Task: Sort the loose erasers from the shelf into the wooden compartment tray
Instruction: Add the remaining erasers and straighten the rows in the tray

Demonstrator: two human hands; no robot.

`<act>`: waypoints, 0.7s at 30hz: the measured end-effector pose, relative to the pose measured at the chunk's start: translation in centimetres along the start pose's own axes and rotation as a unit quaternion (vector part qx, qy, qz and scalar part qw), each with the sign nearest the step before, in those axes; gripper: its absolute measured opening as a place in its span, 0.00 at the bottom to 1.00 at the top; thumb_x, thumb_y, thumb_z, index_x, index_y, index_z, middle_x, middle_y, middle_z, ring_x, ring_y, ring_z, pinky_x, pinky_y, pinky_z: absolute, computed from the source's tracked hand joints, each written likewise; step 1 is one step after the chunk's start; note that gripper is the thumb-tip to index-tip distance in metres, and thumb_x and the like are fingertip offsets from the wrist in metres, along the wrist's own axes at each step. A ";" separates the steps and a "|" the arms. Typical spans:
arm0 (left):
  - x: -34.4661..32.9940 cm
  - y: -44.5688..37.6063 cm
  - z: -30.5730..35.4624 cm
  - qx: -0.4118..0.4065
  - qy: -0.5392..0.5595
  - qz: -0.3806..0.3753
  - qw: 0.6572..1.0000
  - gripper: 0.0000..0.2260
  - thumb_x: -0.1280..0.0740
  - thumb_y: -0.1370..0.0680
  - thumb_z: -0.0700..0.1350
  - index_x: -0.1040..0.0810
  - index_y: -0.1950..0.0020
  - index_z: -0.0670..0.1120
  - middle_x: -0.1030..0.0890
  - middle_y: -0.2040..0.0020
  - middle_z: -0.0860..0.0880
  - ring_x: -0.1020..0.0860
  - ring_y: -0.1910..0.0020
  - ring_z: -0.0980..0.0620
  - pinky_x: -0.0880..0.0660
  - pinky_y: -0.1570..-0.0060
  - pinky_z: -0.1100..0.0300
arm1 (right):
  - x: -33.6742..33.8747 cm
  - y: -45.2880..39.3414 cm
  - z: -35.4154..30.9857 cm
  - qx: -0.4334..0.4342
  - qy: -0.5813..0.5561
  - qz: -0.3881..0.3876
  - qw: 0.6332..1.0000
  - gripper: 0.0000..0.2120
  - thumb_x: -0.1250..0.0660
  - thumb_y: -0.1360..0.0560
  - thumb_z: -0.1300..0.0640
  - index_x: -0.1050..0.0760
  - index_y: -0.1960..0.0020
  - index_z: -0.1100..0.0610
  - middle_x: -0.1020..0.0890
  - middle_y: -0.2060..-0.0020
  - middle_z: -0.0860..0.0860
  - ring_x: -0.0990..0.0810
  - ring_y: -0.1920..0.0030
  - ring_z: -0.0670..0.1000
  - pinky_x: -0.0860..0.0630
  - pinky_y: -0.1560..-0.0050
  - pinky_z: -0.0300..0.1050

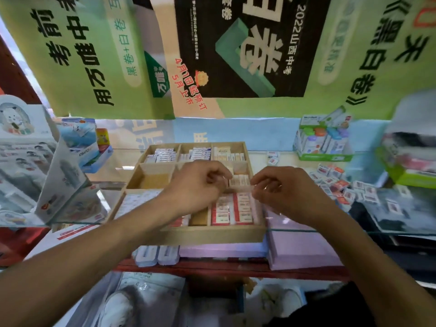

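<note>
Both hands are held over the pale wooden compartment tray (212, 234) on the glass shelf (330, 230). Left hand (195, 185) and right hand (280, 192) fingers are curled; any grip cannot be told. Loose red-and-white wrapped erasers (339, 185) are heaped right of the tray.

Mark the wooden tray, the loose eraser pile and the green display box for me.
wooden tray (212, 236): head view, bare front wall.
loose eraser pile (339, 185): head view, red-labelled eraser mid-pile.
green display box (324, 157): head view, front lip.

Hidden and blurred spots

The left hand (195, 185) covers the tray's (212, 236) middle compartments; the loose erasers (342, 187) are blurred, their print unreadable.
</note>
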State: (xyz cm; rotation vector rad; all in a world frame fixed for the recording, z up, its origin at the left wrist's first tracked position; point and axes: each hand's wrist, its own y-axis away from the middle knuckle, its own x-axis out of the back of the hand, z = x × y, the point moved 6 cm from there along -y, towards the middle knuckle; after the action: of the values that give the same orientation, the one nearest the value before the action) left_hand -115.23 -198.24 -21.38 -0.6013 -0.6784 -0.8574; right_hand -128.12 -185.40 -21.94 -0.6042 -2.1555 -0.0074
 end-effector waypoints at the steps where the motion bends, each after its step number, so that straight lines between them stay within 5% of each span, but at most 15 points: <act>1: -1.1 -0.7 0.8 -0.007 -0.002 -0.012 1.000 0.10 0.33 0.24 0.41 0.19 0.54 0.57 0.18 0.54 0.59 0.22 0.53 0.62 0.24 0.51 0.63 | 0.7 0.3 1.2 -0.010 0.005 0.006 1.000 0.07 0.28 0.29 0.57 0.20 0.53 0.47 0.19 0.62 0.41 0.21 0.61 0.39 0.28 0.62 0.29; 8: -7.6 -4.7 3.9 -0.053 -0.053 -0.071 0.995 0.07 0.32 0.25 0.41 0.17 0.51 0.51 0.18 0.54 0.55 0.22 0.55 0.60 0.29 0.58 0.73 | 3.9 2.0 9.4 -0.081 0.028 0.045 0.995 0.05 0.28 0.27 0.57 0.20 0.51 0.51 0.19 0.62 0.43 0.22 0.63 0.40 0.29 0.64 0.28; 14: -12.1 -7.1 4.8 -0.079 -0.275 -0.184 0.940 0.21 0.30 0.28 0.51 0.25 0.35 0.56 0.21 0.41 0.51 0.24 0.41 0.48 0.29 0.44 0.56 | 5.3 3.2 13.1 -0.114 0.067 0.060 0.989 0.09 0.31 0.27 0.59 0.19 0.47 0.54 0.20 0.58 0.46 0.25 0.61 0.42 0.34 0.64 0.29; 21: -13.5 -7.8 5.6 -0.100 -0.314 -0.183 0.926 0.17 0.35 0.25 0.48 0.25 0.36 0.56 0.20 0.41 0.50 0.23 0.43 0.47 0.25 0.49 0.56 | 3.8 3.9 13.3 -0.086 0.091 0.023 0.992 0.16 0.32 0.25 0.57 0.23 0.38 0.52 0.24 0.43 0.52 0.27 0.41 0.52 0.30 0.45 0.42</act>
State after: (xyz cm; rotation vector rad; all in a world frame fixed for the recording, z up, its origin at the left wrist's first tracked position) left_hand -129.77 -191.90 -26.20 -0.9694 -1.3268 -1.0970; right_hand -138.42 -177.51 -28.15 -0.7232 -1.9757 -0.2187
